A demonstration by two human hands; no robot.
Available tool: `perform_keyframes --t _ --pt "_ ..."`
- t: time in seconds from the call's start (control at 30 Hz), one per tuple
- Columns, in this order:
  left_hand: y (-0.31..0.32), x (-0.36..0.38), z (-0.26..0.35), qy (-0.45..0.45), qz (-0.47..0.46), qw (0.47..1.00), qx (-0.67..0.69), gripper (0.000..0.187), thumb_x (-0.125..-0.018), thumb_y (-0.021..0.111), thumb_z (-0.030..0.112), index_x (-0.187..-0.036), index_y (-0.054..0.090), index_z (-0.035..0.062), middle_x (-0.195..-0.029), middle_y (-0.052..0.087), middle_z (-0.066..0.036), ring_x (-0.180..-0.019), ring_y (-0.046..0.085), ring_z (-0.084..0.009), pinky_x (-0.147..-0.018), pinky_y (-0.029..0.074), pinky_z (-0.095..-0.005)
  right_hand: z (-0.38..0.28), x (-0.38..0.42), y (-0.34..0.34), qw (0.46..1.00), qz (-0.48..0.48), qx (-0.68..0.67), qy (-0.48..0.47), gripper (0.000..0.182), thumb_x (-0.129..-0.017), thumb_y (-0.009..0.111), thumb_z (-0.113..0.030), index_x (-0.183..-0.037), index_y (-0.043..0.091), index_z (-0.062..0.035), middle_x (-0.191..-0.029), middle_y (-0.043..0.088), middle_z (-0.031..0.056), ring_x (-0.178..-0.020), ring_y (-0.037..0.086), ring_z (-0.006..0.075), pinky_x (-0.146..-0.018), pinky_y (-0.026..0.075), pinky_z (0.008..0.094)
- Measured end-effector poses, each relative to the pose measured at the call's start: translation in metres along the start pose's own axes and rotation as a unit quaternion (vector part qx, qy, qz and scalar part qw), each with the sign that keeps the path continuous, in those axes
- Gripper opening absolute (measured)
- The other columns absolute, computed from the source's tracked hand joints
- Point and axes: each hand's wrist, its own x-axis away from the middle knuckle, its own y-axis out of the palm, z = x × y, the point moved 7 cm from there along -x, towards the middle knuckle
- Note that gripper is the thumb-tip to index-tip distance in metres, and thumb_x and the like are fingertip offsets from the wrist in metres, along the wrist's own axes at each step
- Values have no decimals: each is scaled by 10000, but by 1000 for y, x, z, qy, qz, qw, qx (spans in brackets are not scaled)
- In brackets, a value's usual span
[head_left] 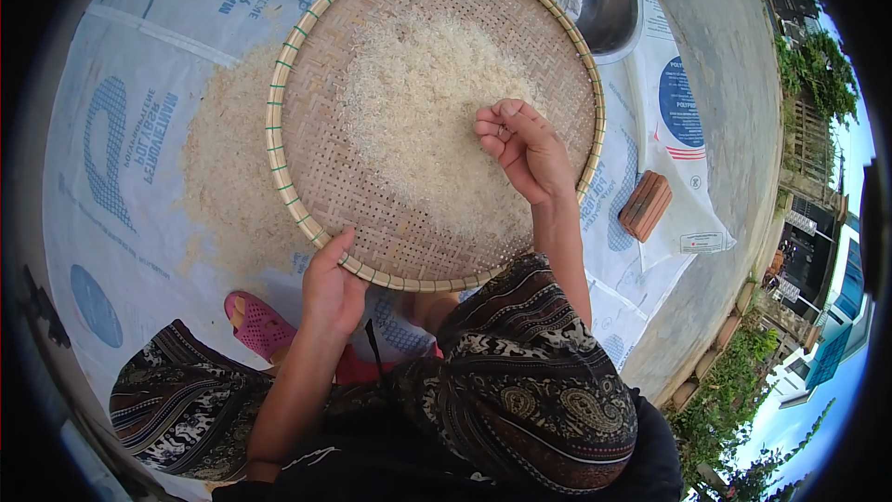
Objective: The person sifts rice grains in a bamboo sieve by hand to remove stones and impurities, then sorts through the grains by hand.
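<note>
A round woven bamboo winnowing tray (311, 121) with a green-bound rim is held tilted in front of me. White rice grains (418, 93) lie heaped over its middle and spread toward the near right side. My left hand (334, 290) grips the near left rim, thumb on top and fingers hidden below. Above the right part of the rice is my right hand (531, 144), palm turned up and fingertips pinched together. Whatever sits between those fingertips is too small to make out. The near right rim passes by my right wrist and my patterned trouser knee.
Printed white plastic sheeting (121, 149) covers the ground, with pale husks and grain (232, 149) scattered left of the tray. A metal basin (604, 0) stands at the far right, near a brick (646, 206). A pink sandal (258, 325) shows below; concrete (715, 0) runs along the right.
</note>
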Motion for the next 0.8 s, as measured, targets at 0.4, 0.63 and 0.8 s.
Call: perform_keyframes --t 0.4,0.63,0.8 --pt "4 2 2 7 7 1000 -10 413 -864 466 140 -1226 362 -31 -1204 474 -144 -1119 456 -254 -972 343 -402 -16 2 17 817 75 527 -222 134 -722 627 -105 -844 612 -51 -487 417 -6 -455 388 79 -459 346 243" --pt "4 2 2 2 7 1000 -8 421 -860 471 141 -1231 358 -22 -1202 474 -136 -1124 451 -251 -973 340 -397 -15 -2 16 806 89 542 -220 106 -713 629 -119 -802 603 -67 -472 409 6 -439 396 97 -454 349 255" --pt "3 1 1 4 5 1000 -10 429 -856 479 147 -1232 359 -21 -1202 475 -135 -1122 453 -250 -970 342 -399 -14 -3 16 808 87 540 -220 85 -714 620 -117 -771 586 -64 -474 410 7 -442 397 91 -452 344 254"
